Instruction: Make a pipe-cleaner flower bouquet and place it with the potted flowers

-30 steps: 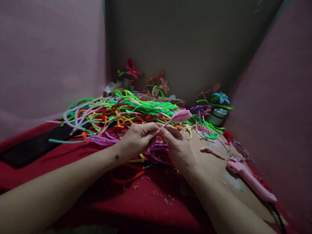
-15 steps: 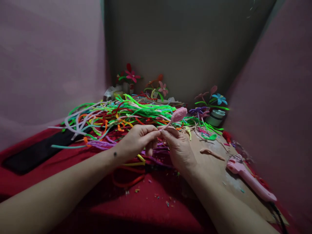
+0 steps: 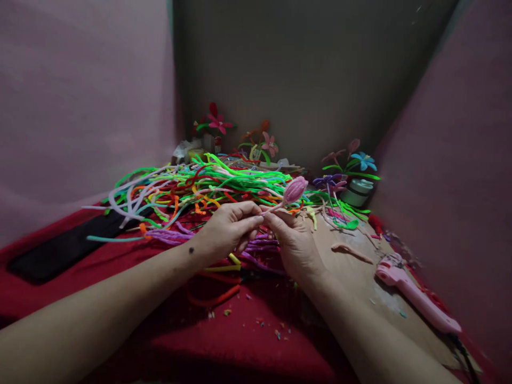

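A pink fuzzy bud (image 3: pixel 295 190) on a thin pink stem rises between my two hands, tilted up to the right. My left hand (image 3: pixel 236 226) pinches the lower end of the stem between thumb and forefinger. Close beside it, my right hand (image 3: pixel 294 234) grips the same stem with thumb and fingers, just below the bud. The fingertips of both hands nearly touch. Behind them lies a large heap of coloured pipe cleaners (image 3: pixel 240 178), mostly green.
A pink glue gun (image 3: pixel 420 298) rests on a brown board (image 3: pixel 360 272) at the right. Fuzzy flowers (image 3: pixel 363 161) and a pale container (image 3: pixel 357 192) stand behind. A black flat object (image 3: pixel 60 248) lies left on the red cloth (image 3: pixel 224 341), among small scraps.
The bud has turned slightly in my fingers. My left hand's lower fingers have curled in a little. The whole view has shifted slightly.
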A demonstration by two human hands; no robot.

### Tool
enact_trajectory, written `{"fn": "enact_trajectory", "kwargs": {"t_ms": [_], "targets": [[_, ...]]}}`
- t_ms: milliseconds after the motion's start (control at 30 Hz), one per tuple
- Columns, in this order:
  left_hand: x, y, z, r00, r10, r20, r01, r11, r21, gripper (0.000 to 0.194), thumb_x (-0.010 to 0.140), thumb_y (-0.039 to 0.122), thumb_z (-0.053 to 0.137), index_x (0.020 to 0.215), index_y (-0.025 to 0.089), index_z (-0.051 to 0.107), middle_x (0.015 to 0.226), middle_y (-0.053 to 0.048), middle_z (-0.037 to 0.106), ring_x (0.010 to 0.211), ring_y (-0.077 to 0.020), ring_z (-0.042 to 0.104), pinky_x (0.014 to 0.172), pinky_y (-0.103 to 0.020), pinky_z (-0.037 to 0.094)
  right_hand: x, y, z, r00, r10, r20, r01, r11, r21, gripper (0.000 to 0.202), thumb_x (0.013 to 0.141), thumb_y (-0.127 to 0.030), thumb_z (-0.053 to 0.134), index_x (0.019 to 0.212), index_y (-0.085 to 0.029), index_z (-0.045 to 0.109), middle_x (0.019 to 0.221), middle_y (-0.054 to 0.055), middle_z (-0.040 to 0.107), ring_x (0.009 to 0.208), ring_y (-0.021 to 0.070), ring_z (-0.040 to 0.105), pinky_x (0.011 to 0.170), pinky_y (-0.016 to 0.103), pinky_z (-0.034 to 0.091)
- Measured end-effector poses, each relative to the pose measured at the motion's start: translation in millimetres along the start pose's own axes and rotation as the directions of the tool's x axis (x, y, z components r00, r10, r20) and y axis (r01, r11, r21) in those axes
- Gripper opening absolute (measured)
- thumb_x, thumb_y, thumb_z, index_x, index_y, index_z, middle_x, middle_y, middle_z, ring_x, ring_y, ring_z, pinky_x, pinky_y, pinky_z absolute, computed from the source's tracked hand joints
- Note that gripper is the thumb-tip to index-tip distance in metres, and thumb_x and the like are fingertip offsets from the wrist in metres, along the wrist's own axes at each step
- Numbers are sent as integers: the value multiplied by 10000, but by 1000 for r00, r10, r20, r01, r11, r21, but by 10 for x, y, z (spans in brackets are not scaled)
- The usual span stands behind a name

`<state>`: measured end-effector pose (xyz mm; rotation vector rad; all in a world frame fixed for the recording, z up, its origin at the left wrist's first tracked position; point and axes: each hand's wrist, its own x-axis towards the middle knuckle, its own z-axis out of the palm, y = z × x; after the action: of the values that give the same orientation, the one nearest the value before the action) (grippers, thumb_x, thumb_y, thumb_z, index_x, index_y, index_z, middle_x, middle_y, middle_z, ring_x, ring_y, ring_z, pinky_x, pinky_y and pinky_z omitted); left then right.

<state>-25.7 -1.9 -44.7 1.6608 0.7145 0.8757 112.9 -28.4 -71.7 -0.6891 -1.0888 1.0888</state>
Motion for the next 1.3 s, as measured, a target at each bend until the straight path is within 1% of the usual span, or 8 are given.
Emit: {"fn": "enact_trajectory", "kwargs": {"t_ms": [200, 333, 500, 733, 967, 1100, 1200, 1300], "targets": [[57, -15, -88, 898, -188, 398, 375, 800, -468, 144, 781, 163, 536, 923, 180, 544, 529, 96, 417, 288, -1, 137, 257, -125, 228, 29, 11, -29, 989, 122, 78, -132, 982, 134, 87, 717, -240, 685, 798, -216, 704, 824, 1, 681, 848, 166, 596, 839, 335, 425], [43, -4, -30, 955, -159, 249, 227, 933, -278, 108, 823, 258, 515, 790, 161, 549, 526, 70, 453, 317, -20, 312, 325, -142, 312, 19, -23, -14, 999, 34, -21, -33, 998, 60, 48, 725, -233, 667, 735, -203, 704, 710, -19, 640, 727, 137, 569, 771, 308, 431], [-3, -19, 56, 978, 177, -110, -144, 955, 260, 164, 761, 218, 588, 625, 148, 529, 515, 57, 447, 436, -38, 411, 417, -141, 333, -3, -58, 1, 998, 9, -55, -12, 998, -55, 37, 716, -222, 671, 691, -197, 684, 791, -7, 640, 793, 146, 559, 814, 317, 424], [7, 47, -44, 992, -87, 91, 95, 992, -84, 179, 828, 299, 538, 726, 151, 539, 545, 45, 562, 328, -36, 459, 328, -134, 314, 0, -87, -6, 1000, 18, 25, -16, 997, -69, 72, 707, -234, 689, 775, -212, 692, 913, 2, 659, 927, 176, 567, 887, 347, 412], [23, 66, -80, 925, -184, 332, 289, 909, -301, 172, 833, 301, 517, 741, 158, 541, 440, 71, 488, 237, -22, 276, 268, -145, 236, 12, -76, -5, 987, 153, 49, -158, 982, 107, 167, 668, -229, 711, 835, -228, 713, 790, -5, 683, 754, 158, 596, 717, 302, 447], [7, 30, -42, 990, 33, 136, -48, 993, 107, 214, 852, 290, 484, 724, 146, 576, 537, 16, 546, 423, -69, 491, 437, -177, 386, 9, -31, 2, 990, 131, -59, -121, 981, 150, 108, 621, -187, 736, 721, -226, 722, 756, -24, 685, 664, 119, 552, 640, 269, 419], [-21, -57, -8, 931, 365, -33, -305, 822, 481, 116, 814, 221, 532, 776, 148, 614, 683, -12, 595, 600, -90, 540, 585, -194, 414, -3, 26, 6, 985, 126, -115, -111, 986, 126, 92, 626, -196, 747, 709, -231, 728, 783, -25, 693, 672, 113, 541, 545, 238, 367], [-35, -101, 14, 906, 419, -61, -329, 788, 521, 116, 824, 215, 516, 806, 156, 613, 618, 16, 539, 554, -79, 501, 540, -184, 388, -12, 51, 10, 982, 108, -157, -91, 990, 110, 100, 613, -216, 765, 698, -251, 724, 825, -27, 708, 701, 126, 558, 514, 236, 348]]}}
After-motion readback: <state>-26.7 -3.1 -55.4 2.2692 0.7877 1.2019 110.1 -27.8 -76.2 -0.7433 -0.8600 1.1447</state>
